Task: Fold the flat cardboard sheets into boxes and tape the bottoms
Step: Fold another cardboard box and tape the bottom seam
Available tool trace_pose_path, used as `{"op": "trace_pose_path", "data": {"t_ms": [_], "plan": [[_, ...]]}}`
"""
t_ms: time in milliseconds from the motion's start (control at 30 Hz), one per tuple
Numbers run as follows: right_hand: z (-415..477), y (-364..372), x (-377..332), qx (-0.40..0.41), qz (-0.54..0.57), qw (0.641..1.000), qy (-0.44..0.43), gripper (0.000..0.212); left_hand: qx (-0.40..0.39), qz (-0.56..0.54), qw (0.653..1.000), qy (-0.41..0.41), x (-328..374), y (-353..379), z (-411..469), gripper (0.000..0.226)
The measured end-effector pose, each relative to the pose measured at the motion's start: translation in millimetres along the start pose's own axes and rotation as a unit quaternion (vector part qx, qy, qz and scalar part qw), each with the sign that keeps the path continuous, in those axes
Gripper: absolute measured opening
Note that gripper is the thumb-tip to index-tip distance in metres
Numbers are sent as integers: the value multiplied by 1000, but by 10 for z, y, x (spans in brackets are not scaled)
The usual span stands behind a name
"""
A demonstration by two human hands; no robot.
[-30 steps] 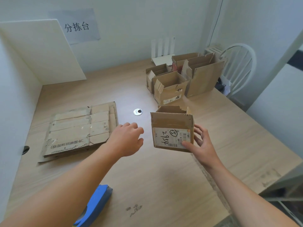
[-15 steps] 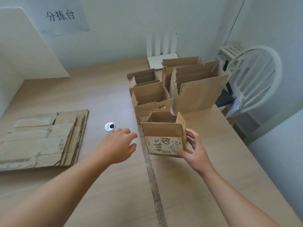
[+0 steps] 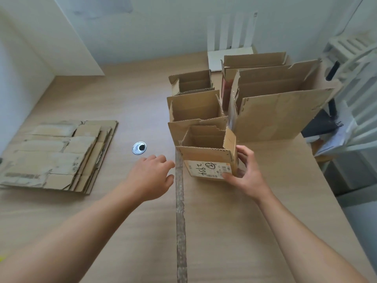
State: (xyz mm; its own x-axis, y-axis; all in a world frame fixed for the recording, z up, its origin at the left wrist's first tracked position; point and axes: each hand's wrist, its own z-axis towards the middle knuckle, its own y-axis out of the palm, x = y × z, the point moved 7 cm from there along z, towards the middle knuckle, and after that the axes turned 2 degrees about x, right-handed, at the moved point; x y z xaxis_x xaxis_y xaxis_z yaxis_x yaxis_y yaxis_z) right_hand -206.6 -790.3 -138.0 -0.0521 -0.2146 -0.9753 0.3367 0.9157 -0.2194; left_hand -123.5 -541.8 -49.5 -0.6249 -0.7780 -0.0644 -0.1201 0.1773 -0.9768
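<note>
Table: a pale wooden table (image 3: pixel 126 103) fills the view.
Large box: the biggest open box (image 3: pixel 275 117) stands upright at the far right, flaps raised.
Flat sheets: a stack of flat cardboard sheets (image 3: pixel 55 156) lies at the left, well apart from the boxes.
Middle box: a mid-sized open box (image 3: pixel 195 107) stands just behind the small one.
Small box: the labelled box (image 3: pixel 206 166) sits upright at the centre, top open, touching the mid-sized box.
Strip: 1 long brown strip (image 3: pixel 180 211) runs from the small box's left corner toward the viewer.
Right hand: the right hand (image 3: pixel 247 176) grips the small box's right corner, thumb on the label.
Left hand: the left hand (image 3: pixel 151 176) hovers beside the box, fingers loosely curled, holding nothing.
Grommet: 1 metal grommet (image 3: pixel 139 148) is set in the table.
</note>
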Motion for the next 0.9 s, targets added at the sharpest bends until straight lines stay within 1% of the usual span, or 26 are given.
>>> {"op": "trace_pose_path", "data": {"t_ms": [233, 300, 433, 500, 733, 900], "plan": [[204, 60, -3, -42, -57, 997, -2, 91, -20, -34, 998, -38, -54, 115, -36, 41], [246, 78, 8, -47, -57, 997, 6, 91, -21, -50, 997, -47, -76, 125, -42, 40], [285, 114, 29, -18, 1, 999, 31, 87, -23, -82, 995, -60, -111, 159, -49, 39], [290, 170, 27, -15, 4, 999, 34, 87, -26, -96, 993, -64, -127, 177, -55, 39], [297, 305, -82, -7, -42, 998, 56, 90, -28, -127, 989, -77, -269, 194, -129, 38], [256, 290, -94, 5, -81, 993, 89, 89, -28, -151, 984, -90, -411, 176, -229, 38]]}}
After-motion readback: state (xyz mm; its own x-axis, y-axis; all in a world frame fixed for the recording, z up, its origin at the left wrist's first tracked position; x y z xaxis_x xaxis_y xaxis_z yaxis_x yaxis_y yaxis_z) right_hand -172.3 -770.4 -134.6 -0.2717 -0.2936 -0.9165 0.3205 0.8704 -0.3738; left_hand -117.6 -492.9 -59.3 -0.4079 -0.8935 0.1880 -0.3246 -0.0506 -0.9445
